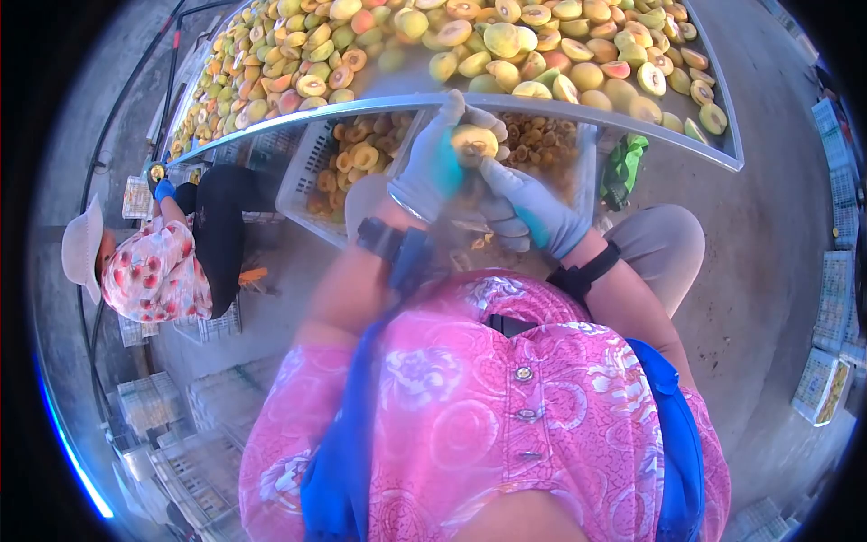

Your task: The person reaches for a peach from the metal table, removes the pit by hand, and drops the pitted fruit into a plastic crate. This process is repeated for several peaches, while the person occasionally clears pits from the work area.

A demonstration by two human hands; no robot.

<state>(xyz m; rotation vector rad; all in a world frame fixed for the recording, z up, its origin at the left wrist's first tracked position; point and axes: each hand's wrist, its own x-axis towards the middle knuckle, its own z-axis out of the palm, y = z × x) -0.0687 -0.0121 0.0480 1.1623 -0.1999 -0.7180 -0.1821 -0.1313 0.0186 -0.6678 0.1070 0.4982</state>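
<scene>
My left hand [432, 167], in a grey glove with a teal patch, grips a yellow peach half [474, 144], its cut face turned up towards me. Close below it, my right hand [535, 210], gloved alike, has its fingers curled closed and the thumb side against the peach half's lower edge. Whatever lies inside those right fingers is hidden. Both hands are over the near rim of a metal-edged table [542, 107] heaped with whole and halved peaches [506, 41].
Under the rim stand a crate [293, 185] of peach halves [361, 158] and a container of brownish pieces [542, 144]. A green bag [623, 167] hangs at the right. Another person [158, 262] sits at the left. Stacked crates [194, 461] and a fruit-filled crate [820, 387] stand on the floor.
</scene>
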